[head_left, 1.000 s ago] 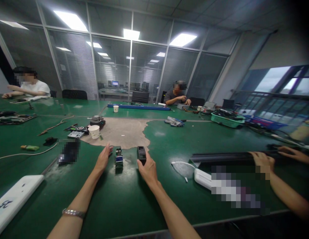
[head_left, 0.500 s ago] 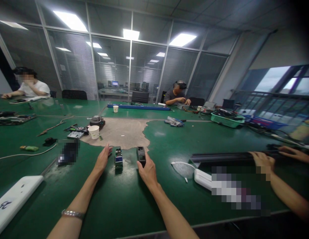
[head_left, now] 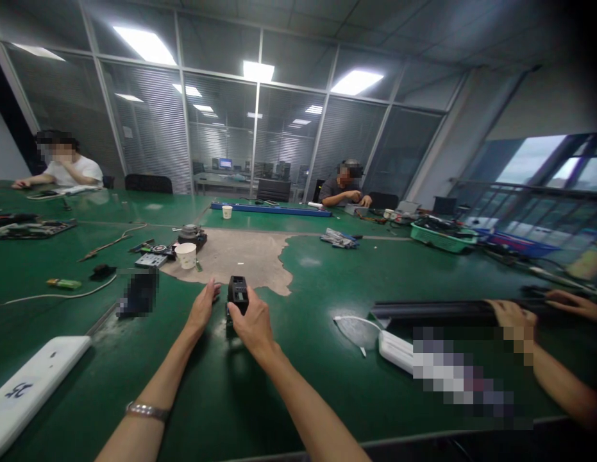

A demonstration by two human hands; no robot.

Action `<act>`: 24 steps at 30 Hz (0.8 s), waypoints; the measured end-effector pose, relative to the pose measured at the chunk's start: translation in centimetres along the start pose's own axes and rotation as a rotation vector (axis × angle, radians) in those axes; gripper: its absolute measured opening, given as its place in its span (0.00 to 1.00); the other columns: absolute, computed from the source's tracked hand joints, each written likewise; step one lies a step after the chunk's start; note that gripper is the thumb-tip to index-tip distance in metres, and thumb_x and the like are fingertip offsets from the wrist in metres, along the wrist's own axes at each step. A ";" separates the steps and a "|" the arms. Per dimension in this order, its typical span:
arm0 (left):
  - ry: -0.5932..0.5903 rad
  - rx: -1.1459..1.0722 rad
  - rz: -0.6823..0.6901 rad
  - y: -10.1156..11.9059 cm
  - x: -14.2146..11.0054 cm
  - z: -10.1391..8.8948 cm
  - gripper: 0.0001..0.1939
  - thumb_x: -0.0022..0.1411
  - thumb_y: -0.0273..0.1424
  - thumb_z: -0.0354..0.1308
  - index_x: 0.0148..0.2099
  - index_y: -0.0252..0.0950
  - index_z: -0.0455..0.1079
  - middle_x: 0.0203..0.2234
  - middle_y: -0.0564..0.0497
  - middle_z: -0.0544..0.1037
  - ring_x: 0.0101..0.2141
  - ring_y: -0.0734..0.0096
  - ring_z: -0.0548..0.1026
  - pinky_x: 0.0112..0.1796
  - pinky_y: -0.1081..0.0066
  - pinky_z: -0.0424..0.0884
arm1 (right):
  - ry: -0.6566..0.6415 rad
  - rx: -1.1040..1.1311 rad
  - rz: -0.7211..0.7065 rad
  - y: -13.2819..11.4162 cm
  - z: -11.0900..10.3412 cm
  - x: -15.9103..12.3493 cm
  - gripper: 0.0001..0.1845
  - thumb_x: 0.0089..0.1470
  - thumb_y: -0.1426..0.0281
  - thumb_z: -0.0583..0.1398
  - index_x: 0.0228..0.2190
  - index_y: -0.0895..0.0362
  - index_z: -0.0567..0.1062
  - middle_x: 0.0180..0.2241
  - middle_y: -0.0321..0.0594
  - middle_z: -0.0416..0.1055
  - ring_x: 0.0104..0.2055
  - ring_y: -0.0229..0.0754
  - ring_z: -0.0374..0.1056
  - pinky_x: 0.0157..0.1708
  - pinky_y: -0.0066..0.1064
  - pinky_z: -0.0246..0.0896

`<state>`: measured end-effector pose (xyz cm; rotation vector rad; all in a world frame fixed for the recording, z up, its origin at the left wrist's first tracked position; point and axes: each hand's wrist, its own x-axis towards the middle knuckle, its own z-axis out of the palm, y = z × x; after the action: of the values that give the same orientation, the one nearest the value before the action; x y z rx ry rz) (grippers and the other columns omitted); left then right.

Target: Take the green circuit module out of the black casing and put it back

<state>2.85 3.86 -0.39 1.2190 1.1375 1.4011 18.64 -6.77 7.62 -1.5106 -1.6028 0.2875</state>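
My right hand (head_left: 256,326) grips a small dark plastic housing (head_left: 238,292) with openings in its top, thumb on the near side. It is directly over the spot where a narrow circuit board assembly stands; the housing and my fingers hide nearly all of that assembly, and I cannot tell how far the two overlap. Just to the left, my left hand (head_left: 202,309) rests its edge on the green table, fingers extended, holding nothing. A gap separates it from the housing. A metal bracelet (head_left: 147,411) circles my left wrist.
A paper cup (head_left: 186,256) and loose electronic parts (head_left: 154,259) stand on a bare brown patch (head_left: 245,250). White power strips (head_left: 38,388) lie at both sides. At right, another person's hands (head_left: 514,317) touch a long black bar (head_left: 433,310). Two people sit across the table.
My right hand has carried the dark housing leftward, from beside the circuit board assembly to over it, covering it from sight. My left hand stays about where it was beside it.
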 end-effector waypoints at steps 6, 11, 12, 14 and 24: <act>0.000 0.005 0.004 -0.2 0.1 -0.1 0.40 0.62 0.63 0.52 0.56 0.32 0.74 0.55 0.34 0.77 0.55 0.48 0.76 0.59 0.51 0.67 | -0.028 -0.104 0.027 -0.7 0.9 -0.2 0.19 0.58 0.65 0.63 0.49 0.59 0.72 0.42 0.50 0.78 0.44 0.50 0.76 0.43 0.33 0.66; 0.002 0.009 0.008 0.1 -0.1 0.0 0.39 0.64 0.62 0.51 0.59 0.35 0.72 0.55 0.37 0.77 0.55 0.50 0.76 0.58 0.52 0.68 | -0.102 -0.195 0.071 -1.8 0.9 0.2 0.21 0.56 0.66 0.64 0.49 0.61 0.72 0.43 0.52 0.78 0.45 0.52 0.76 0.43 0.35 0.66; 0.000 0.010 0.004 0.1 -0.1 0.0 0.39 0.63 0.62 0.51 0.59 0.35 0.72 0.55 0.37 0.77 0.54 0.50 0.76 0.58 0.52 0.68 | -0.123 -0.211 0.075 -1.8 1.1 0.1 0.22 0.55 0.66 0.65 0.50 0.62 0.72 0.43 0.53 0.78 0.45 0.53 0.76 0.44 0.36 0.66; -0.007 0.010 -0.003 0.2 -0.2 0.0 0.39 0.63 0.63 0.51 0.58 0.34 0.72 0.55 0.36 0.77 0.55 0.50 0.76 0.59 0.52 0.67 | -0.158 -0.236 0.077 -1.5 1.4 -0.3 0.23 0.55 0.68 0.64 0.51 0.63 0.72 0.44 0.55 0.78 0.47 0.55 0.75 0.45 0.38 0.67; 0.003 -0.005 -0.006 0.3 -0.3 0.2 0.36 0.65 0.61 0.51 0.56 0.34 0.72 0.56 0.36 0.77 0.56 0.50 0.75 0.59 0.53 0.67 | -0.040 -0.081 -0.024 2.3 3.8 -3.0 0.47 0.54 0.64 0.65 0.68 0.68 0.53 0.60 0.63 0.67 0.62 0.60 0.65 0.59 0.46 0.63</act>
<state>3.08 3.53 -0.11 1.2092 1.1383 1.4012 17.11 -7.37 2.54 -1.5541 -1.6807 0.2431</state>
